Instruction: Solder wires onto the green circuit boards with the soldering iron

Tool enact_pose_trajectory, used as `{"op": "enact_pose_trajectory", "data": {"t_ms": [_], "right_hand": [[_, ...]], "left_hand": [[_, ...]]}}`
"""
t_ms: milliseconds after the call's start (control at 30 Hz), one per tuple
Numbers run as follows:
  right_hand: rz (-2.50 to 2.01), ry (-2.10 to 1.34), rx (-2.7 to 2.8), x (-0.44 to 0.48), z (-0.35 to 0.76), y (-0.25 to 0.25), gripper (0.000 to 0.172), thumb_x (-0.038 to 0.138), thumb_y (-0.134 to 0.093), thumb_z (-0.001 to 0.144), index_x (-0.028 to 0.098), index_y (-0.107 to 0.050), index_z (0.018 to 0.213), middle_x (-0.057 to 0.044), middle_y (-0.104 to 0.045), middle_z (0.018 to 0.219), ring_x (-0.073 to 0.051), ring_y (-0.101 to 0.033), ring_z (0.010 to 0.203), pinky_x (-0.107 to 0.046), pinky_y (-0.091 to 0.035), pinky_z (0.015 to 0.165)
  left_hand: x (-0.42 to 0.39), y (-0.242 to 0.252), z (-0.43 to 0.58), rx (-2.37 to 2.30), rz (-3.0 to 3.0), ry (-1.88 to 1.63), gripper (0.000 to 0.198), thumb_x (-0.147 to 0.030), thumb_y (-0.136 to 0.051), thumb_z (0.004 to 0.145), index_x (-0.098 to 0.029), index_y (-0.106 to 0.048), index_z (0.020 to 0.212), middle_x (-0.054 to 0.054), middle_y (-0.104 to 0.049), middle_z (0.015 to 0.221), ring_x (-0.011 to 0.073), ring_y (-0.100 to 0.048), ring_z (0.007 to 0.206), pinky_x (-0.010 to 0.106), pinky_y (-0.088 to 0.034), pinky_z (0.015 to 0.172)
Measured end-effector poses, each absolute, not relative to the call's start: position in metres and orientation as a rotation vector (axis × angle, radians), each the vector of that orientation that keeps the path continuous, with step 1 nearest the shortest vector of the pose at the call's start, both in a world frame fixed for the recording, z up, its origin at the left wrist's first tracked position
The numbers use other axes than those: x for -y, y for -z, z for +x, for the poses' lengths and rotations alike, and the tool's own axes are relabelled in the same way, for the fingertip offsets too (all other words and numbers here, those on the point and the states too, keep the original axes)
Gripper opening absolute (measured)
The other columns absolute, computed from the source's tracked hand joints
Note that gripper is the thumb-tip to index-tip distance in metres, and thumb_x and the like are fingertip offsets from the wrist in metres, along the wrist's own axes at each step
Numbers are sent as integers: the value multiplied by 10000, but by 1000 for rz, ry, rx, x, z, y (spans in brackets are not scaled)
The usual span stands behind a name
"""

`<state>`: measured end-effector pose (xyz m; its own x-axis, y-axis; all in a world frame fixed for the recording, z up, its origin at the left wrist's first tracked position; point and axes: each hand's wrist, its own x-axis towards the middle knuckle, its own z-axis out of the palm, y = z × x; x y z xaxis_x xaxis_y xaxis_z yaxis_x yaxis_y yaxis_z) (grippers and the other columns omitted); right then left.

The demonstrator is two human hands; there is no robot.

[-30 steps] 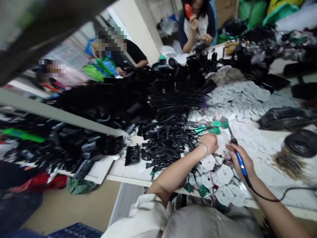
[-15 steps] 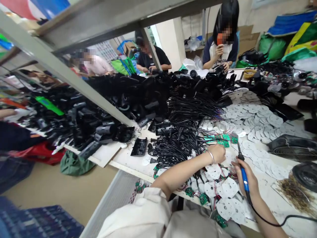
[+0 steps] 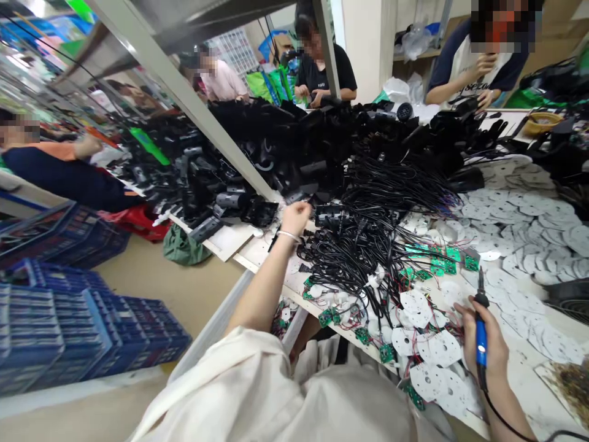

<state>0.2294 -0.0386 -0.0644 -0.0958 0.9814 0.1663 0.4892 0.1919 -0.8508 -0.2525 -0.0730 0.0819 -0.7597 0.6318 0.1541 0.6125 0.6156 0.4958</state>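
My left hand reaches out to the far left of the bench, fingers curled over the edge of a heap of black plastic parts; what it grips, if anything, is hidden. My right hand is wrapped round a blue-handled soldering iron, tip up, near the table's front edge. Between the hands lie a tangle of black cables, small green circuit boards and white round discs joined by thin red wires.
Many more white discs cover the right of the white table. A slanted metal frame post crosses in front. Blue crates stand on the floor at left. Several other people sit round the bench, one in an orange and dark top.
My left hand has left the circuit boards and stretched left to the black parts heap. The view has swung left and down. My right hand keeps the soldering iron.
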Motion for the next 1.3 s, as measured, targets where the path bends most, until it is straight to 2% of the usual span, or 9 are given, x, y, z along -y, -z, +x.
{"op": "enact_pose_trajectory", "data": {"t_ms": [100, 233, 400, 567, 700, 833, 967, 1200, 1300], "right_hand": [[-1406, -799, 1698, 40, 229, 62, 616, 650, -520, 902, 143, -598, 1242, -157, -730, 1093, -330, -698, 1102, -522, -511, 1032], [-1408, -748, 1699, 40, 227, 56, 591, 650, -521, 902, 156, -619, 1210, -150, -740, 1081, -316, -723, 1031, -494, -552, 974], [-1392, -712, 1713, 40, 223, 52, 568, 622, -503, 914, 143, -615, 1198, -149, -749, 1042, -309, -732, 1004, -484, -557, 971], [-1367, -698, 1729, 41, 223, 57, 521, 562, -510, 933, 145, -595, 1232, -142, -751, 1063, -295, -725, 1046, -471, -545, 1003], [-1352, -711, 1710, 42, 222, 59, 466, 530, -527, 938, 160, -605, 1210, -131, -751, 1063, -273, -742, 977, -431, -579, 933], [-1338, -701, 1736, 41, 222, 57, 427, 494, -519, 955, 170, -607, 1219, -126, -743, 1083, -265, -737, 988, -435, -577, 937], [-1300, -667, 1776, 41, 222, 57, 380, 458, -516, 964, 184, -610, 1210, -115, -739, 1076, -252, -732, 987, -426, -581, 931], [-1315, -693, 1750, 42, 218, 54, 337, 424, -501, 978, 190, -608, 1196, -110, -731, 1069, -234, -723, 987, -407, -591, 906], [-1275, -680, 1761, 41, 216, 55, 313, 408, -503, 976, 204, -613, 1187, -101, -726, 1072, -224, -726, 967, -393, -596, 891]], "left_hand": [[90, -77, -304, -2971, 878, -715, 336, -216, -463, 911, -75, -719, 1076, 188, -733, 1118, 285, -661, 1109, 371, -477, 999], [87, -56, -333, -2943, 743, -500, 235, -154, -624, 769, -73, -724, 965, 241, -716, 1116, 347, -655, 1139, 417, -475, 1013], [64, -35, -344, -2891, 602, -435, 386, -89, -669, 689, -27, -687, 1070, 349, -558, 1358, 427, -570, 1274, 549, -438, 1060], [64, -41, -345, -2836, 562, -611, 319, -99, -719, 606, -58, -712, 922, 280, -698, 1140, 425, -581, 1265, 547, -435, 1090], [70, -64, -332, -2738, 593, -983, 248, -230, -587, 772, -85, -706, 933, 157, -740, 903, 322, -695, 1063, 447, -565, 948], [63, -91, -290, -2333, 683, -1397, 292, -280, -507, 856, -99, -681, 1005, 109, -741, 901, 189, -730, 869, 324, -617, 805], [50, -102, -217, -1604, 831, -1643, 341, -410, -793, 689, -125, -712, 857, 104, -742, 871, 215, -729, 852, 348, -616, 779], [23, -84, -130, -1744, 1310, -1656, 309, -458, -769, 773, -154, -735, 819, 91, -753, 945, 164, -677, 887, 298, -537, 864], [16, -75, -111, -1733, 1293, -1626, 312, -458, -779, 759, -155, -722, 810, 56, -731, 836, 134, -649, 775, 261, -526, 761]]}}
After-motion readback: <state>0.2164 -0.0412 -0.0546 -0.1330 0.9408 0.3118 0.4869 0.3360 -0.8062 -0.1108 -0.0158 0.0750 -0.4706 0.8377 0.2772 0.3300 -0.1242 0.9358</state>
